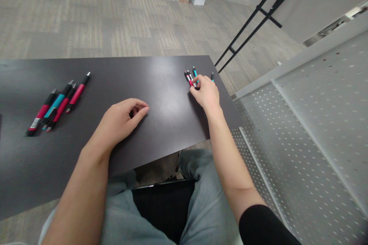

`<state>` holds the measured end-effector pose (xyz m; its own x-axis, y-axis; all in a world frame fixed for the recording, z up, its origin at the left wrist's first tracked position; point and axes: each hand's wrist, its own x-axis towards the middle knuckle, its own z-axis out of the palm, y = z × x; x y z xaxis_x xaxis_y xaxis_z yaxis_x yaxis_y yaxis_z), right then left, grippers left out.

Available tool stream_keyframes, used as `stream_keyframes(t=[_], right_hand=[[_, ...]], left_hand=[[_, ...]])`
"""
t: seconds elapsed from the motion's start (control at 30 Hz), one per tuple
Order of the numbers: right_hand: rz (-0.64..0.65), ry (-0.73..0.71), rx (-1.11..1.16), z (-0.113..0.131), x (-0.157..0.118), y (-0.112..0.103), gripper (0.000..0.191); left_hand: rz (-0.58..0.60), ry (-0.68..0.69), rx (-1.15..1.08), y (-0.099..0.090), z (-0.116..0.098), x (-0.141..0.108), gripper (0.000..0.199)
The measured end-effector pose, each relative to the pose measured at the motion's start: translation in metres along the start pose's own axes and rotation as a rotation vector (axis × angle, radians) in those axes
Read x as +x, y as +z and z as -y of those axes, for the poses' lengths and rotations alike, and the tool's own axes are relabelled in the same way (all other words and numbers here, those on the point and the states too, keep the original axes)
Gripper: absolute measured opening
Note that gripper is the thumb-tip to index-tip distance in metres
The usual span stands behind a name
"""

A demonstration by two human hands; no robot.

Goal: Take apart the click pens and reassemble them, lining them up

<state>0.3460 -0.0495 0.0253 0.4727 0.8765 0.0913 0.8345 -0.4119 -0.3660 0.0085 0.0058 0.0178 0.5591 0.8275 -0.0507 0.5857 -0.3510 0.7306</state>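
While pens [59, 102] dot the table [161, 126], carpet [115, 23] spreads beyond.

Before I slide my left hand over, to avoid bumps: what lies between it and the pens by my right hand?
Only bare tabletop lies between your left hand and those pens, as the head view shows.

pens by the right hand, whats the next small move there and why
Probably ease the right thumb and fingertips closed on the red pen: the right hand already reaches down over that cluster, beside this pen. Whether it grips one is too hidden to tell.
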Motion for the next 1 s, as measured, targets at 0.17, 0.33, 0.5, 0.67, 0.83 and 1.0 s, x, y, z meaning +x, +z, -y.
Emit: stream_keyframes(t=[0.17, 0.33, 0.5, 0.67, 0.83, 1.0], right_hand=[[-0.014, 0.024, -0.007, 0.006, 0.001, 0.003, 0.021], [-0.005, 0.026, 0.004, 0.006, 0.001, 0.001, 0.021], [0.01, 0.014, 0.029, 0.0, 0.002, -0.001, 0.014], [-0.031, 0.021, 0.061, -0.011, 0.007, -0.001, 0.011], [-0.032, 0.085, 0.063, -0.025, 0.012, -0.003, 0.015], [-0.038, 0.062, 0.088, -0.033, 0.015, 0.0, 0.02]], left_hand=[[0.003, -0.012, 0.002, 0.001, -0.001, 0.001, 0.049], [0.008, -0.007, 0.002, 0.0, -0.002, 0.002, 0.048], [0.016, -0.006, 0.003, -0.001, -0.002, 0.001, 0.049], [0.002, 0.0, 0.003, 0.0, -0.002, 0.001, 0.047], [-0.001, -0.001, -0.007, 0.0, -0.002, 0.001, 0.047], [0.004, -0.006, -0.017, -0.001, -0.003, 0.001, 0.046]])
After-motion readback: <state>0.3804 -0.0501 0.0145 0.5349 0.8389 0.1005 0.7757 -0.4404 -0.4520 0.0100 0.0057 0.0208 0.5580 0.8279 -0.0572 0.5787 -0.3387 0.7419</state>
